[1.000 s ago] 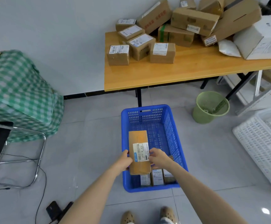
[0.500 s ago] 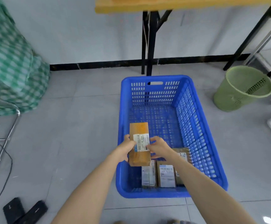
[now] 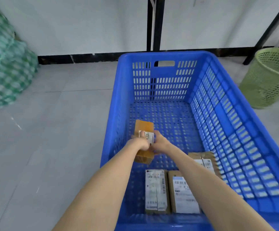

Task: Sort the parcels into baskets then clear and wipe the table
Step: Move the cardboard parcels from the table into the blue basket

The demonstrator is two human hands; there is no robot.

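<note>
One wide-angle camera, worn on the person's head, looks forward and steeply down from close above the blue basket (image 3: 227,130), which fills most of the view. Grey floor (image 3: 52,130) lies left, white wall (image 3: 85,22) along the top.

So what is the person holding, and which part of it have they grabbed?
A brown parcel, gripped about its middle: left hand on its left edge, right hand on its right edge, inside the blue basket.

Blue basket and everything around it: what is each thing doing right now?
Blue basket: on the floor, partly filled.
Held parcel: inside the basket, label up.
Left hand: grips the held parcel.
Right hand: grips the held parcel.
Labelled parcels: lying flat at the basket's near end.
Green bin: upright.
</note>
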